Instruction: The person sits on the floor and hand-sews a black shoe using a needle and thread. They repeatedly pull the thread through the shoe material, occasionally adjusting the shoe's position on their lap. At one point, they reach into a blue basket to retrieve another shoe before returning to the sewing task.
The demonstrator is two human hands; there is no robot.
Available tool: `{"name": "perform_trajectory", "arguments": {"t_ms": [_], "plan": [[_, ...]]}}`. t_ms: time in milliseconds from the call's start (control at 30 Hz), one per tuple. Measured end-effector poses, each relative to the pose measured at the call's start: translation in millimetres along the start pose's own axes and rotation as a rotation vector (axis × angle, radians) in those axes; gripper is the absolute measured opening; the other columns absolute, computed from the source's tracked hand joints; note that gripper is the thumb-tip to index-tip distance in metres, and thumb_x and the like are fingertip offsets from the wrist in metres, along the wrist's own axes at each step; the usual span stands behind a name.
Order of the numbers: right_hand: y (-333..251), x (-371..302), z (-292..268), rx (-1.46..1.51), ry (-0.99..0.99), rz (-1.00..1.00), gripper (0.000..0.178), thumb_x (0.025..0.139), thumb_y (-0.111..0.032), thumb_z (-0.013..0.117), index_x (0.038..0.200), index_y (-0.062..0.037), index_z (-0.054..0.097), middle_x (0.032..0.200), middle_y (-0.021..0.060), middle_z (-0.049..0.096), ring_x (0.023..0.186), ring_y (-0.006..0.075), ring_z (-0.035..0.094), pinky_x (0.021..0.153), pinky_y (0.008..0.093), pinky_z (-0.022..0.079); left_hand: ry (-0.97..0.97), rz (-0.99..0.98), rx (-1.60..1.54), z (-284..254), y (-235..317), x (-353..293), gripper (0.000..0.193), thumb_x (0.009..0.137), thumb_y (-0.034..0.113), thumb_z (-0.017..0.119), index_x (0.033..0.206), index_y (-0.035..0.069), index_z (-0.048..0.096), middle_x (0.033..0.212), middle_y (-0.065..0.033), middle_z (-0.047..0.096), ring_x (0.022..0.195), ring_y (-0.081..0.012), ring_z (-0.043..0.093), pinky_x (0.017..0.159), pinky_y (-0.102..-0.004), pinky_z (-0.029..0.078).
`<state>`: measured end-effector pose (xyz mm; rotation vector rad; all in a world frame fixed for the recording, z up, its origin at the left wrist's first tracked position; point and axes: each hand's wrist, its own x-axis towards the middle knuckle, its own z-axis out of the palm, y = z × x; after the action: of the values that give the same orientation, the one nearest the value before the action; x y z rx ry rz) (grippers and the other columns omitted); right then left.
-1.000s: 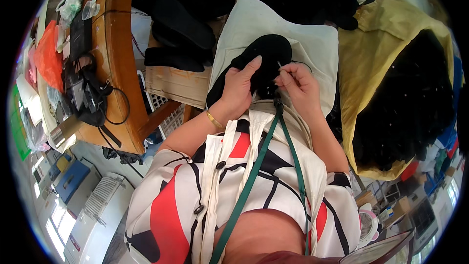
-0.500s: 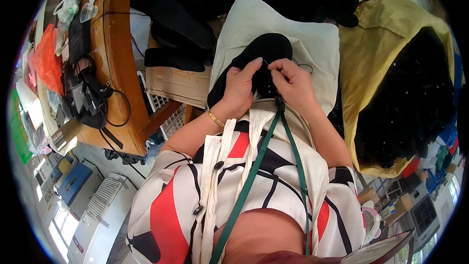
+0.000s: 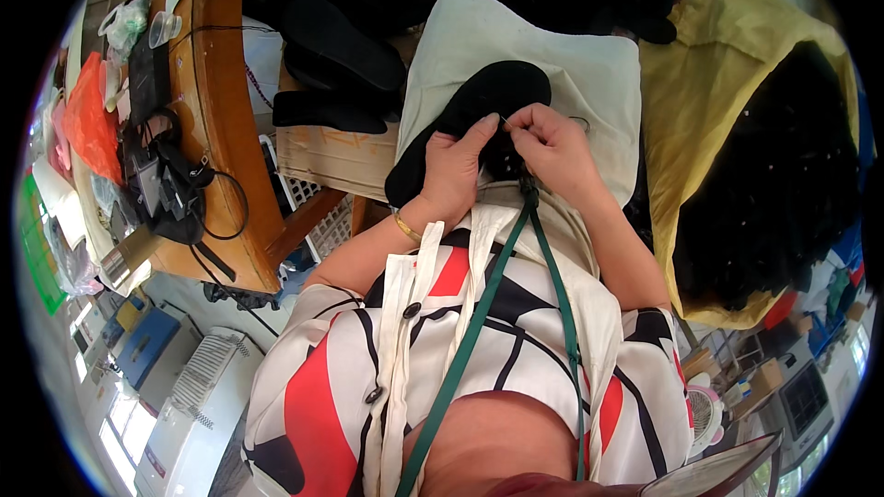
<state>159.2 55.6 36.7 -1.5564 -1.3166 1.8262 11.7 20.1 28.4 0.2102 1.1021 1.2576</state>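
Note:
A black shoe sole [image 3: 516, 85] rests slanted on the white cloth [image 3: 589, 64] over my lap. My left hand [image 3: 451, 166] is closed on its near part, with the thumb pressed on top. Opposite it, my right hand [image 3: 559, 149] pinches a thin needle [image 3: 504, 120] close to the left thumb tip; the needle is tiny and partly covered by fingers. A dark thread [image 3: 582, 121] loops out beside the right hand. Between and under my hands is more black material, whose shape I cannot make out.
Several black soles [image 3: 341, 41] lie on a cardboard box [image 3: 331, 161] at the left. Beyond it is a wooden table [image 3: 221, 120] with a black bag [image 3: 170, 184]. On the right stands a yellow sack [image 3: 681, 120] full of black pieces. A green strap [image 3: 479, 322] hangs from my neck.
My right hand has shifted slightly, still pinching near the left thumb. The thread loop beside it shows less. The sole's near end has moved slightly left.

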Motion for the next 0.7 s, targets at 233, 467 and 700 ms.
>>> {"name": "perform_trajectory", "arguments": {"t_ms": [233,467,700], "plan": [[14.0,-1.8,7.4,-0.052,0.067,-0.139,0.011,0.091,-0.010,0.058,0.099,-0.0023,0.058,0.072,0.0068,0.061,0.064,0.0133,0.055,0.060,0.0281,0.045,-0.023,-0.100,0.020,-0.8,8.0,0.0,0.021,0.090,0.011,0.068,0.109,0.002,0.068,0.106,-0.0035,0.070,0.096,-0.0108,0.063,0.087,-0.0248,0.047],[22.8,-4.5,10.8,-0.117,0.129,-0.312,0.013,0.091,-0.008,0.058,0.104,-0.0043,0.058,0.074,0.0099,0.061,0.063,0.0180,0.057,0.062,0.0295,0.047,0.029,-0.174,0.051,-8.3,9.9,5.4,0.013,0.089,0.016,0.070,0.087,0.003,0.071,0.087,0.0015,0.068,0.078,-0.0061,0.059,0.072,-0.0236,0.046],[28.6,-2.4,14.7,-0.137,0.145,-0.355,0.013,0.092,-0.009,0.059,0.105,-0.0052,0.056,0.074,0.0111,0.061,0.062,0.0219,0.059,0.061,0.0307,0.048,0.073,-0.233,0.017,-4.7,15.6,8.0,0.007,0.087,0.013,0.071,0.082,0.010,0.068,0.082,0.0031,0.067,0.074,-0.0050,0.060,0.065,-0.0224,0.044]]}}
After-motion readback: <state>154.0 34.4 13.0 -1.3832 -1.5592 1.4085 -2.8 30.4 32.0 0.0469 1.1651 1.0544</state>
